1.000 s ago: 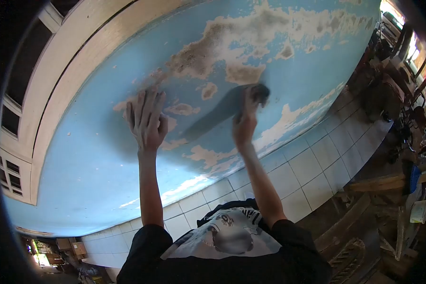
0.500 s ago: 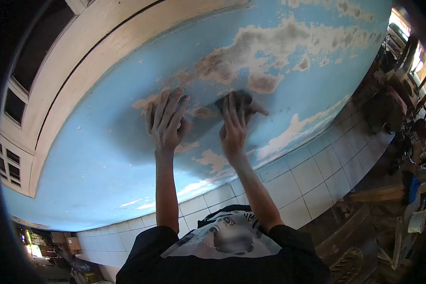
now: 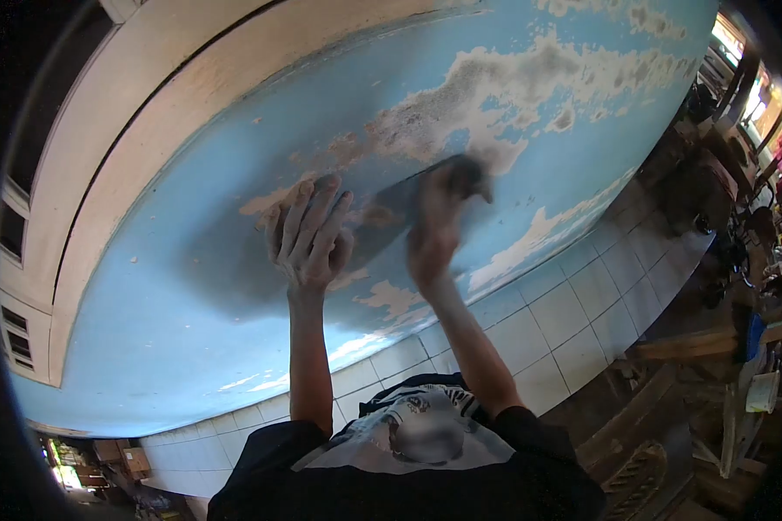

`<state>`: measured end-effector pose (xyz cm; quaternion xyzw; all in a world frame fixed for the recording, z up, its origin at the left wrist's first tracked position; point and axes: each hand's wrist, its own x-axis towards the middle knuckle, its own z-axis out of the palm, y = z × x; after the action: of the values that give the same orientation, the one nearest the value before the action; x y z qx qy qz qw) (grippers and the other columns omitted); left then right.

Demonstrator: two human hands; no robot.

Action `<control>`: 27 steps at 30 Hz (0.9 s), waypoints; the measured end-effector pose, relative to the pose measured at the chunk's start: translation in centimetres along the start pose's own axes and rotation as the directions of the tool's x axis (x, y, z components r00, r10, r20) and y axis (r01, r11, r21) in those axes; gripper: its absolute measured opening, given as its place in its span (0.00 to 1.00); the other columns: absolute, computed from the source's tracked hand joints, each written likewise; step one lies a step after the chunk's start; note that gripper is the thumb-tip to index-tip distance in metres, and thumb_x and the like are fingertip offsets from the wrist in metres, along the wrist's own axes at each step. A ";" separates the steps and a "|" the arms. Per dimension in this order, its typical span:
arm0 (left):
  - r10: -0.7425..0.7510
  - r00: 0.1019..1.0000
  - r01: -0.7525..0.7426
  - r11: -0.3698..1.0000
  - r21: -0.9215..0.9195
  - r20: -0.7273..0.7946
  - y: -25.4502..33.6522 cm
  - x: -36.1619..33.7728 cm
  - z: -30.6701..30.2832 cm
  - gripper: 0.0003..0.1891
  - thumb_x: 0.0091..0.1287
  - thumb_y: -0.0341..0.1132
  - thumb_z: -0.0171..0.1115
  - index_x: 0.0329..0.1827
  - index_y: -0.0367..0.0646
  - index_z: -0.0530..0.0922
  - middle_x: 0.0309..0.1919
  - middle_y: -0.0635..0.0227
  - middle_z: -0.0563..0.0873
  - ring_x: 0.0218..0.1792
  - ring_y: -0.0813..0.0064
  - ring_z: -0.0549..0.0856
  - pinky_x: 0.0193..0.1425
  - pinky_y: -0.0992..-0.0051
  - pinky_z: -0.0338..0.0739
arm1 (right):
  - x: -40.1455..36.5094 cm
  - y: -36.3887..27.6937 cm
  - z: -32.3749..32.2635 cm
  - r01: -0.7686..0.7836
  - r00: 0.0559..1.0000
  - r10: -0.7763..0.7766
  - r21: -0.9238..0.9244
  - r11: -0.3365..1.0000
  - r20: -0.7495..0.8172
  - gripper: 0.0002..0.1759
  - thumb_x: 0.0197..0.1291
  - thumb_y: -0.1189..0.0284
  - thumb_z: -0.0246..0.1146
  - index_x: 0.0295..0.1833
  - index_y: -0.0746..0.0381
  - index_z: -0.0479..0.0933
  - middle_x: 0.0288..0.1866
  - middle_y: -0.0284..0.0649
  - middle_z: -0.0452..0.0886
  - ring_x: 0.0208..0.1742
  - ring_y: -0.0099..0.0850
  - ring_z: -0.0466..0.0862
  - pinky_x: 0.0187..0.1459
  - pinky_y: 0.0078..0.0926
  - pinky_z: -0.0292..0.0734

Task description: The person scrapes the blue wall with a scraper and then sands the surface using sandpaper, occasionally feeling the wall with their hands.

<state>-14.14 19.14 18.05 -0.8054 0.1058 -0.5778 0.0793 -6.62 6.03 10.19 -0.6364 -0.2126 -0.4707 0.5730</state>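
Note:
A blue wall (image 3: pixel 161 295) with pale, peeled and stained patches (image 3: pixel 495 82) fills the middle of the head view. My left hand (image 3: pixel 311 233) lies against it, dusty, with fingers stretched upward and nothing held. To its right, my right hand (image 3: pixel 436 227) is smeared by motion. Under its fingers is a dark piece of what looks like sandpaper (image 3: pixel 469 172), pressed to the wall just below the large peeled patch. The fingers partly cover the sandpaper, and its lower edge is hidden.
White tiles (image 3: pixel 547 321) line the lower wall. A cream wooden frame (image 3: pixel 122 174) with small panes borders the upper left. Wooden pieces (image 3: pixel 678 347) and clutter stand at the right, beside a white container (image 3: pixel 763 392). Boxes (image 3: pixel 135 460) sit at the lower left.
My right hand has moved slightly up and right along the wall with the sandpaper. The left hand stays at nearly the same place on the wall. The view has shifted a little.

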 end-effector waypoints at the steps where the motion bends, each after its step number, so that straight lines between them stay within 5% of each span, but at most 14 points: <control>1: -0.007 1.000 0.007 1.000 0.012 0.000 0.1 0.0 -0.2 0.19 0.57 0.28 0.54 0.46 0.63 0.83 0.54 0.84 0.84 0.62 0.78 0.77 0.74 0.66 0.57 | 0.0 -0.3 -0.6 0.212 0.971 -0.198 -0.096 0.973 0.136 0.25 0.52 0.88 0.52 0.58 0.67 0.76 0.59 0.51 0.78 0.66 0.51 0.72 0.69 0.52 0.59; 4: -0.012 1.000 0.012 1.000 0.011 -0.001 0.0 -0.1 0.0 0.19 0.57 0.29 0.54 0.46 0.64 0.83 0.53 0.84 0.85 0.62 0.78 0.77 0.74 0.66 0.57 | 1.5 2.5 -2.8 0.201 0.953 -0.200 0.021 0.979 0.228 0.26 0.51 0.89 0.52 0.58 0.67 0.76 0.59 0.53 0.77 0.68 0.54 0.68 0.71 0.54 0.54; 5: -0.010 1.000 0.011 1.000 0.006 -0.002 -0.1 -0.1 0.0 0.19 0.57 0.29 0.54 0.46 0.64 0.83 0.53 0.84 0.85 0.62 0.79 0.77 0.74 0.66 0.57 | 1.2 2.2 -2.7 -0.206 0.972 0.191 0.111 0.972 0.135 0.26 0.51 0.89 0.51 0.58 0.66 0.76 0.58 0.54 0.77 0.70 0.55 0.66 0.71 0.61 0.45; 8: -0.007 0.999 0.008 1.000 0.021 -0.049 0.0 -0.1 0.5 0.19 0.57 0.29 0.53 0.46 0.64 0.83 0.52 0.84 0.85 0.62 0.79 0.77 0.75 0.67 0.57 | -0.9 0.8 -0.9 -0.048 0.996 0.042 0.073 0.996 0.084 0.26 0.52 0.88 0.50 0.58 0.65 0.77 0.57 0.52 0.79 0.69 0.54 0.68 0.71 0.61 0.47; 9: -0.006 0.999 0.007 1.000 0.015 -0.046 0.1 -0.1 0.4 0.19 0.57 0.29 0.53 0.46 0.64 0.83 0.52 0.84 0.85 0.62 0.79 0.77 0.75 0.67 0.57 | -1.3 -0.2 -1.6 0.117 0.965 -0.106 -0.032 0.993 0.241 0.27 0.51 0.89 0.50 0.58 0.65 0.76 0.57 0.52 0.79 0.67 0.54 0.70 0.72 0.56 0.49; 12: -0.011 1.000 0.012 1.000 0.011 -0.023 0.0 -0.1 0.3 0.18 0.57 0.29 0.53 0.45 0.64 0.83 0.53 0.84 0.85 0.62 0.79 0.77 0.74 0.68 0.58 | -1.2 2.2 -3.4 0.142 0.955 -0.118 -0.069 0.988 0.272 0.29 0.48 0.89 0.51 0.59 0.66 0.75 0.60 0.54 0.76 0.69 0.55 0.67 0.72 0.57 0.49; 13: -0.006 0.999 0.007 1.000 0.006 -0.038 -0.1 0.0 0.4 0.17 0.57 0.29 0.53 0.44 0.64 0.83 0.53 0.84 0.85 0.62 0.79 0.77 0.74 0.68 0.58 | -1.6 2.9 -3.7 -0.154 0.969 0.125 0.124 0.980 0.215 0.31 0.47 0.88 0.51 0.61 0.65 0.74 0.64 0.52 0.73 0.72 0.55 0.63 0.71 0.63 0.47; 16: -0.001 0.998 0.002 1.000 0.014 -0.057 0.0 0.1 0.4 0.17 0.57 0.29 0.53 0.43 0.63 0.83 0.53 0.85 0.85 0.61 0.79 0.77 0.74 0.68 0.59 | -1.6 1.5 -2.8 -0.174 0.976 0.175 -0.020 0.985 0.128 0.31 0.47 0.88 0.52 0.61 0.65 0.75 0.66 0.48 0.73 0.73 0.55 0.61 0.71 0.63 0.48; 17: 0.004 0.998 -0.002 1.000 0.022 -0.065 0.1 0.1 0.5 0.17 0.57 0.29 0.53 0.43 0.63 0.83 0.52 0.85 0.85 0.61 0.79 0.77 0.74 0.68 0.59 | -3.3 2.1 -2.7 -0.011 0.983 0.026 -0.087 0.996 0.183 0.32 0.46 0.89 0.52 0.61 0.64 0.75 0.67 0.45 0.73 0.73 0.54 0.61 0.72 0.60 0.49; 20: -0.002 0.999 0.001 1.000 -0.006 -0.048 0.0 0.1 0.4 0.16 0.56 0.28 0.53 0.42 0.62 0.83 0.52 0.84 0.85 0.61 0.79 0.78 0.74 0.68 0.59 | -3.0 2.5 -3.7 0.136 0.955 -0.091 -0.146 0.980 0.281 0.33 0.46 0.88 0.51 0.62 0.64 0.74 0.67 0.46 0.72 0.73 0.54 0.61 0.73 0.58 0.49; 21: 0.000 0.999 0.000 1.000 0.001 -0.045 -0.1 0.0 0.3 0.16 0.56 0.28 0.53 0.42 0.62 0.83 0.52 0.84 0.85 0.61 0.79 0.78 0.74 0.68 0.59 | -2.7 2.6 -3.9 -0.014 0.979 0.045 -0.156 0.988 0.200 0.32 0.48 0.86 0.53 0.63 0.63 0.73 0.67 0.46 0.72 0.72 0.56 0.62 0.73 0.57 0.49; 24: 0.001 1.000 -0.001 1.000 0.019 -0.016 0.0 -0.1 0.1 0.16 0.56 0.28 0.54 0.42 0.61 0.83 0.53 0.83 0.85 0.61 0.78 0.78 0.73 0.68 0.60 | -3.1 1.2 -2.9 -0.144 0.978 0.152 -0.063 0.988 0.146 0.28 0.51 0.83 0.54 0.62 0.64 0.74 0.65 0.49 0.73 0.70 0.55 0.65 0.72 0.57 0.53; 25: 0.004 1.000 -0.004 1.000 0.018 -0.023 0.0 0.1 0.1 0.16 0.56 0.28 0.54 0.42 0.61 0.83 0.53 0.83 0.85 0.61 0.78 0.78 0.73 0.67 0.60 | -4.8 1.2 -2.1 0.016 0.983 0.015 -0.167 0.986 0.182 0.25 0.54 0.82 0.55 0.60 0.65 0.75 0.63 0.53 0.74 0.70 0.53 0.67 0.70 0.56 0.56; 27: 0.013 0.999 -0.013 1.000 0.012 -0.030 0.2 0.3 0.3 0.16 0.56 0.28 0.54 0.42 0.61 0.83 0.53 0.83 0.85 0.61 0.78 0.77 0.73 0.67 0.60 | -6.5 2.2 -2.5 0.068 0.971 -0.040 -0.115 0.991 0.236 0.25 0.55 0.82 0.55 0.60 0.65 0.75 0.63 0.54 0.74 0.69 0.54 0.67 0.70 0.56 0.57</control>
<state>-13.74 18.87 18.20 -0.7954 0.1086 -0.5900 0.0864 -8.77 4.89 3.35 -0.7150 -0.2664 -0.4202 0.4911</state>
